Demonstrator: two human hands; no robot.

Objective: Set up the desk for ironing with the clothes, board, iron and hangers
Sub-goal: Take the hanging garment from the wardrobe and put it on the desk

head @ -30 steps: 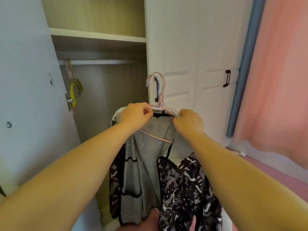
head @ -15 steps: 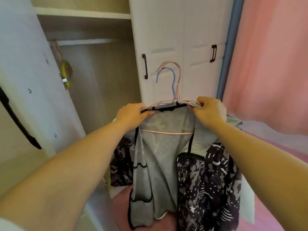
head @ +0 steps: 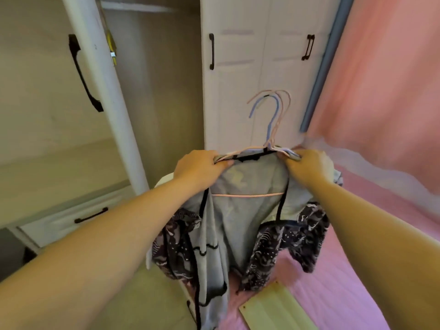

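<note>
We hold a bundle of thin wire hangers (head: 273,120) out in front of us, their pink and blue hooks curling upward before a white panelled wardrobe door (head: 238,75). Our left hand (head: 200,166) is closed tight around the left shoulder of the hangers, fingers wrapped over wire and collar together; our right hand (head: 307,166) is clenched the same way around the right shoulder. From the hangers droops a soft grey garment (head: 242,217) edged with narrow black piping, its lining facing us, a slim pink crossbar of one hanger stretched flat across it. Hanging with it at both sides is a dark fabric (head: 285,246) printed in white speckles and streaks, limp and creased. The clothes dangle between our forearms, above a pink quilted bed cover (head: 345,294) at the lower right, where a flat pale-green board (head: 273,310) lies at an angle. To the left, an open wardrobe door (head: 102,91) with a long curved black handle stands edge-on, the wardrobe's interior shadowed behind it. A smooth pink curtain (head: 385,79) fills the right side.
</note>
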